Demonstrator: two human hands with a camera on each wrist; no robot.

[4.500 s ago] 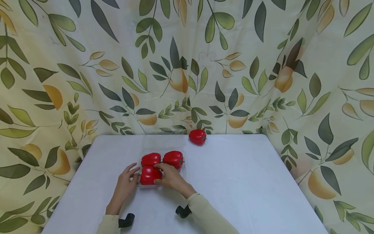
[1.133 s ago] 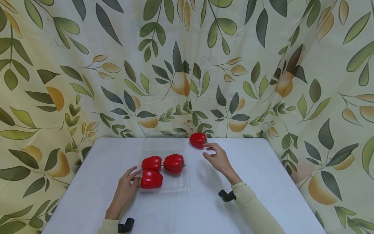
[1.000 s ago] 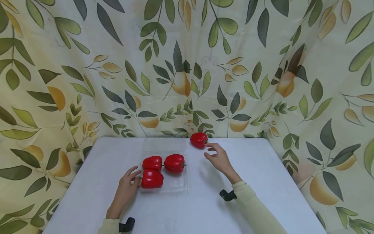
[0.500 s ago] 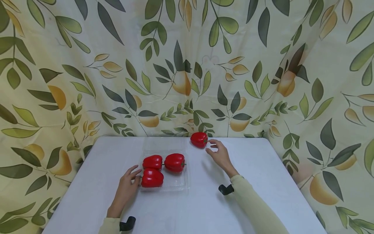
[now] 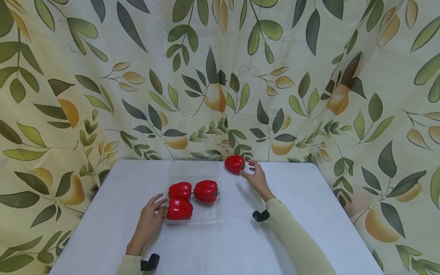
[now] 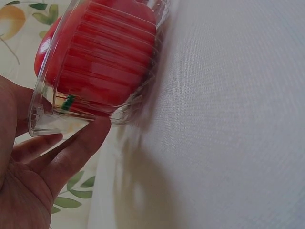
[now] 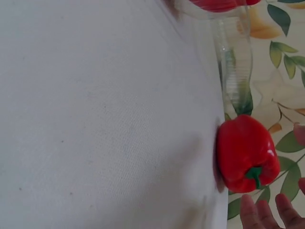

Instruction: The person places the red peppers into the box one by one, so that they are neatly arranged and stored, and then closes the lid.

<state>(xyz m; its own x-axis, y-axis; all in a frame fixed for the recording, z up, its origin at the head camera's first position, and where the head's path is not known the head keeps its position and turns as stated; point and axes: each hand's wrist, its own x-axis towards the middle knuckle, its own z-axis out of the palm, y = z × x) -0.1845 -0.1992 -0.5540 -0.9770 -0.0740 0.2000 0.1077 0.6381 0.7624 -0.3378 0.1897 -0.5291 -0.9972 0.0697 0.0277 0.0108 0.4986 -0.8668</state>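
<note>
A clear plastic clamshell container (image 5: 206, 214) lies on the table with its lid folded back. Inside it sit a back-left red bell pepper (image 5: 179, 190), a back-right red bell pepper (image 5: 206, 191) and a front-left red bell pepper (image 5: 180, 209). My left hand (image 5: 150, 214) holds the container's left side, thumb at the rim and fingers (image 6: 78, 150) against the outer wall. A separate red bell pepper (image 5: 234, 164), green stem facing right, rests near the table's far edge. Beside its stem end is my right hand (image 5: 256, 177), thumb and fingers spread, fingertips just short of it in the right wrist view.
The white table (image 5: 292, 229) ends just behind the separate pepper. A leaf-patterned curtain (image 5: 261, 84) hangs behind and at both sides. The container's open lid (image 5: 192, 169) lies flat toward the far edge, left of that pepper.
My right hand let go of the front-left pepper in the container and moved right and away to the separate pepper, lately edging nearer its stem end. My left hand stays at the container.
</note>
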